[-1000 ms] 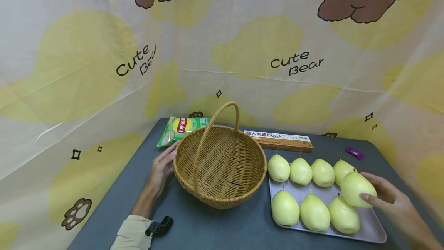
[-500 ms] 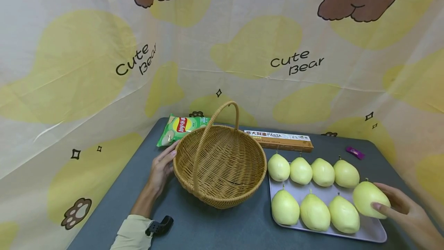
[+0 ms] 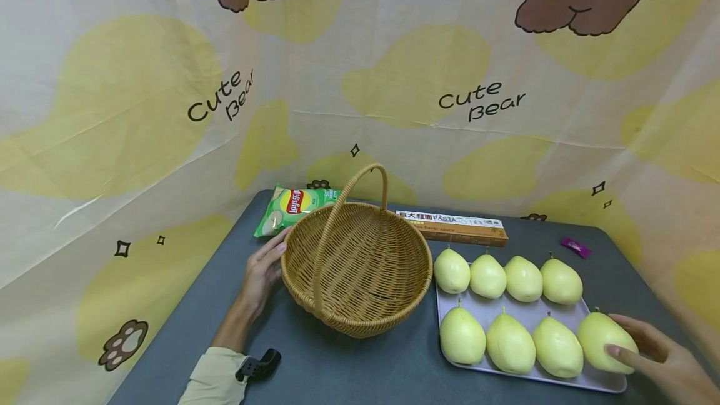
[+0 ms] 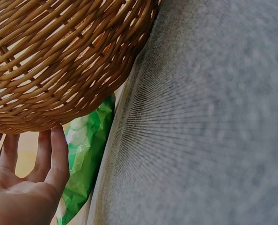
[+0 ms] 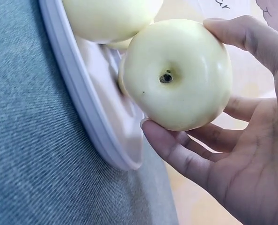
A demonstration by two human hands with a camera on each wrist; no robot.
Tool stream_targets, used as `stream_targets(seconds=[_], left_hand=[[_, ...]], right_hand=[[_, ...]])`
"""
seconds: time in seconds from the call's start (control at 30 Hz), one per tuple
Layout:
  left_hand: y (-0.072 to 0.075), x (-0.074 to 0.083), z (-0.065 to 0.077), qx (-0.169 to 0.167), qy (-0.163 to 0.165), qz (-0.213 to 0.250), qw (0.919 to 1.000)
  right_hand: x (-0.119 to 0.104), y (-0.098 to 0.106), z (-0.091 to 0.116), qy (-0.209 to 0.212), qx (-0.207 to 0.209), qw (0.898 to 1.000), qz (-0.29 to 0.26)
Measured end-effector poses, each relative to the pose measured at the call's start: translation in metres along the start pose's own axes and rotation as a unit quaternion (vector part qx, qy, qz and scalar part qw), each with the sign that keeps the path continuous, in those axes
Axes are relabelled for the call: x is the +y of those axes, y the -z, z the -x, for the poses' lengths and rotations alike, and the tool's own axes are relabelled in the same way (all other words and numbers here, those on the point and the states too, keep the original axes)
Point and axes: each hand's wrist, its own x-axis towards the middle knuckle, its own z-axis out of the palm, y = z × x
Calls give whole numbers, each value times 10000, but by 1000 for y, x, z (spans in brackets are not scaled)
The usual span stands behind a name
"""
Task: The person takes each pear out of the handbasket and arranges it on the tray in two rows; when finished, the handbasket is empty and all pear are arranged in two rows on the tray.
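At the front right end of the light purple tray (image 3: 523, 312), my right hand (image 3: 660, 355) holds a pale green pear (image 3: 606, 342). In the right wrist view the thumb lies on one side of this pear (image 5: 176, 79) and the fingers on the other, its dimpled bottom toward the camera. The other pears stand in two rows, among them a front pear (image 3: 557, 347) right beside the held one. My left hand (image 3: 263, 274) rests its fingers on the left side of a wicker basket (image 3: 360, 267). In the left wrist view the fingertips (image 4: 58, 133) touch the woven wall, fingers fairly straight.
Behind the basket lies a green bag of potato chips (image 3: 295, 208). A pasta box (image 3: 455, 228) lies behind the tray, and a small purple packet (image 3: 576, 247) is at the back right. The basket's tall handle (image 3: 329, 236) arches over its opening. A printed cloth hangs behind the table.
My right hand has carried the pear rightward and down from above the tray to the end of the front row. My left hand and the basket have stayed put.
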Motion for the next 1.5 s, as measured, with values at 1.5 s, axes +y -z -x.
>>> stream_targets(seconds=[1.5], left_hand=[[-2,2,0,114,25,-1,9999]], right_hand=[[14,4,-7,-138,-483,9952,841]])
